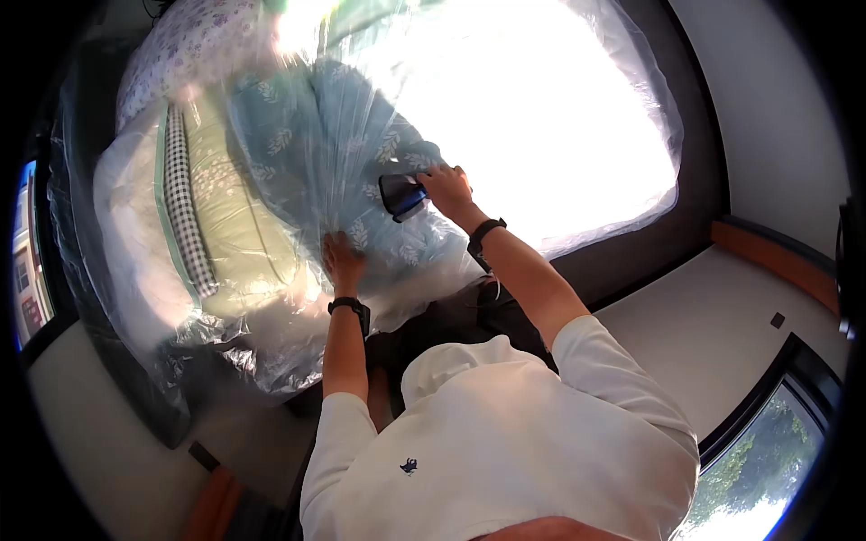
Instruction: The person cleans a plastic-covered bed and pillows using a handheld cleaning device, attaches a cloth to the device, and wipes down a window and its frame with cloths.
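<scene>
My right hand [448, 191] is closed around a dark handheld device with a flared, bluish head [402, 196]; its exact kind does not show clearly. The device is over a blue-grey quilt with a white leaf pattern [325, 149], which lies bunched beneath clear plastic sheeting. Lower and to the left, my left hand [343, 260] rests with fingers stretched out on the covered bedding near the quilt's edge. Beside it lies pale green bedding with a checked border [236, 194].
Strong sunlight washes out the bed's right part [577, 117]. Lilac-patterned bedding [203, 41] is at the upper left. Crumpled plastic [262, 356] hangs at the near edge. A dark bed frame [699, 135] borders the right, and a window [758, 460] is at the lower right.
</scene>
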A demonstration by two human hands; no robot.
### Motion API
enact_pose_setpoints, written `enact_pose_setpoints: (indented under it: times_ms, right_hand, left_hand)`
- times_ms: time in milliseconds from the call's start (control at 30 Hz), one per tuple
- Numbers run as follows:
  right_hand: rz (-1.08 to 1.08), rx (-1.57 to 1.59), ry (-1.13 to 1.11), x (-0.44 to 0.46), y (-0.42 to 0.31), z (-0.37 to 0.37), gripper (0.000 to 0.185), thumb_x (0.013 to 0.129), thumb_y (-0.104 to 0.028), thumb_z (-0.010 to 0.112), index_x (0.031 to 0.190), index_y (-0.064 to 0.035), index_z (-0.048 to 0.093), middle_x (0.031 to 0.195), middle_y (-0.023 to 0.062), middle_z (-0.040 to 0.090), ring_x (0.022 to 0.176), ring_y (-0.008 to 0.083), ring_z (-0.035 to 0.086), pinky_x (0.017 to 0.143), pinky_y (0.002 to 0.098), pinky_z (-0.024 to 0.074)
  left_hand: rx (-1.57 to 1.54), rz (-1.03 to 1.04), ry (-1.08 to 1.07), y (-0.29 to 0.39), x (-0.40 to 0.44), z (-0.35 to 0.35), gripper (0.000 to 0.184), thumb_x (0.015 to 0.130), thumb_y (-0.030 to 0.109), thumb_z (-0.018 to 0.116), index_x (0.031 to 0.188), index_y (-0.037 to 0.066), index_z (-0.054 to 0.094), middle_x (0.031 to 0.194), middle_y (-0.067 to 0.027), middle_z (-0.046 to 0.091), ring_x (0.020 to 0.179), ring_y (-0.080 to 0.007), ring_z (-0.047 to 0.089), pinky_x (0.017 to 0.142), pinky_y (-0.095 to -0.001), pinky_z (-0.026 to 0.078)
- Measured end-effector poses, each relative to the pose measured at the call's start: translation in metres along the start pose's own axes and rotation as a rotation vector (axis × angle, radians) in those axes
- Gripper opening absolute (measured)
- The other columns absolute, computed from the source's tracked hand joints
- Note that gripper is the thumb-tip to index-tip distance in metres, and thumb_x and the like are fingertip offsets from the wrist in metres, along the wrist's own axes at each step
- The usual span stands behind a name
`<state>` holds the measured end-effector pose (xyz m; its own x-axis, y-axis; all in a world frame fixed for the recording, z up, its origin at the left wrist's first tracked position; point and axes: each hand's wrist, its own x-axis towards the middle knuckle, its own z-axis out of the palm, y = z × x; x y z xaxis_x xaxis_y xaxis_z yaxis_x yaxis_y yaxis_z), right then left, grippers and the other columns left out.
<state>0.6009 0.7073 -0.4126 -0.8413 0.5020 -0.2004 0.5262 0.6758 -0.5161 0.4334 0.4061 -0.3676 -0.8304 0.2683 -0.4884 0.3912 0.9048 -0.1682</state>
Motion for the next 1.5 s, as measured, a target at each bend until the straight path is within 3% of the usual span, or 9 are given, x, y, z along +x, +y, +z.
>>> enact_pose_setpoints:
  times_ms: [167, 233, 333, 433, 567, 700, 867, 1133, 1500]
  right_hand:
    - [0.872, 0.096, -0.022, -0.03, 0.143, -0.02, 0.041, 0.081, -0.037, 0.071, 0.112, -0.0113, 0.062, 0.104, 0.0124, 0.07, 0.1, 0.0314, 0.068, 0.083, 0.0458, 0.0552]
    - [0.987, 0.177, 0.045, -0.036, 0.166, -0.04, 0.046, 0.084, -0.043, 0.066, 0.114, -0.0079, 0.061, 0.112, 0.0161, 0.066, 0.106, 0.0339, 0.065, 0.085, 0.0477, 0.054]
    - [0.704, 0.123, 0.38, -0.013, 0.163, -0.031, 0.05, 0.081, -0.042, 0.068, 0.114, -0.0044, 0.065, 0.122, 0.0164, 0.054, 0.119, 0.0333, 0.05, 0.093, 0.0488, 0.0493]
    - [0.348, 0.16, 0.373, 0.021, 0.094, -0.048, 0.047, 0.076, -0.037, 0.071, 0.108, -0.0036, 0.066, 0.117, 0.014, 0.052, 0.114, 0.0326, 0.05, 0.092, 0.0456, 0.0453]
    - [-0.025, 0.231, 0.178, 0.052, -0.003, -0.051, 0.048, 0.069, -0.035, 0.078, 0.103, -0.0051, 0.063, 0.113, 0.0099, 0.053, 0.109, 0.0267, 0.052, 0.09, 0.0406, 0.0421]
    - [-0.43, 0.004, -0.038, 0.058, -0.083, -0.004, 0.043, 0.067, -0.027, 0.079, 0.102, -0.0088, 0.063, 0.103, 0.0061, 0.059, 0.101, 0.0234, 0.06, 0.088, 0.0392, 0.0432]
    - [-0.692, -0.049, 0.046, 0.083, -0.111, 0.024, 0.021, 0.087, -0.016, 0.062, 0.108, -0.0153, 0.063, 0.111, 0.0037, 0.061, 0.101, 0.0234, 0.063, 0.091, 0.041, 0.0453]
    - [0.036, -0.036, 0.214, 0.183, 0.024, -0.042, 0.039, 0.076, -0.013, 0.068, 0.114, -0.0118, 0.057, 0.113, 0.0088, 0.056, 0.108, 0.0271, 0.057, 0.087, 0.0447, 0.0434]
    - [0.993, 0.097, 0.287, 0.08, 0.165, -0.012, 0.044, 0.082, -0.03, 0.062, 0.119, -0.0081, 0.054, 0.113, 0.0182, 0.059, 0.099, 0.0395, 0.065, 0.081, 0.0517, 0.053]
  left_hand:
    - [-0.022, -0.118, -0.127, -0.008, 0.01, -0.028, 0.082, 0.084, 0.037, 0.063, 0.154, 0.017, 0.027, 0.164, -0.0144, 0.006, 0.151, -0.0343, 0.008, 0.119, -0.0509, 0.018]
    - [-0.056, -0.148, -0.156, -0.007, 0.02, -0.033, 0.083, 0.085, 0.038, 0.063, 0.155, 0.014, 0.026, 0.164, -0.0161, 0.005, 0.151, -0.0348, 0.007, 0.119, -0.0503, 0.018]
    - [-0.333, -0.106, 0.382, 0.016, 0.018, -0.025, 0.082, 0.087, 0.027, 0.061, 0.153, -0.001, 0.021, 0.162, -0.0221, 0.004, 0.15, -0.0395, 0.008, 0.119, -0.0516, 0.019]
    - [-0.525, 0.146, 0.475, 0.062, -0.001, -0.041, 0.079, 0.088, 0.02, 0.059, 0.154, 0.001, 0.021, 0.162, -0.022, 0.005, 0.149, -0.0408, 0.009, 0.119, -0.053, 0.019]
    - [-0.542, 0.202, 0.256, 0.128, 0.011, -0.047, 0.084, 0.087, 0.019, 0.06, 0.157, 0.008, 0.014, 0.161, -0.0223, 0.011, 0.148, -0.0429, 0.011, 0.119, -0.0531, 0.02]
    - [-0.389, 0.253, -0.087, 0.093, 0.076, 0.054, 0.085, 0.086, 0.025, 0.065, 0.155, 0.009, 0.018, 0.159, -0.0199, 0.021, 0.146, -0.0387, 0.022, 0.118, -0.0488, 0.024]
    - [-0.108, 0.402, -0.138, 0.088, 0.093, 0.077, 0.08, 0.087, 0.04, 0.066, 0.152, 0.01, 0.031, 0.157, -0.0201, 0.029, 0.147, -0.0318, 0.022, 0.115, -0.0541, 0.025]
    - [-0.517, 0.125, 0.017, 0.092, 0.083, 0.045, 0.109, 0.073, 0.047, 0.078, 0.156, 0.011, 0.017, 0.157, -0.0331, 0.009, 0.142, -0.0578, 0.01, 0.117, -0.058, 0.017]
    - [-0.608, 0.229, 0.044, 0.08, 0.095, 0.06, 0.107, 0.07, 0.037, 0.081, 0.154, 0.008, 0.022, 0.157, -0.0336, 0.009, 0.144, -0.054, 0.012, 0.118, -0.0563, 0.015]
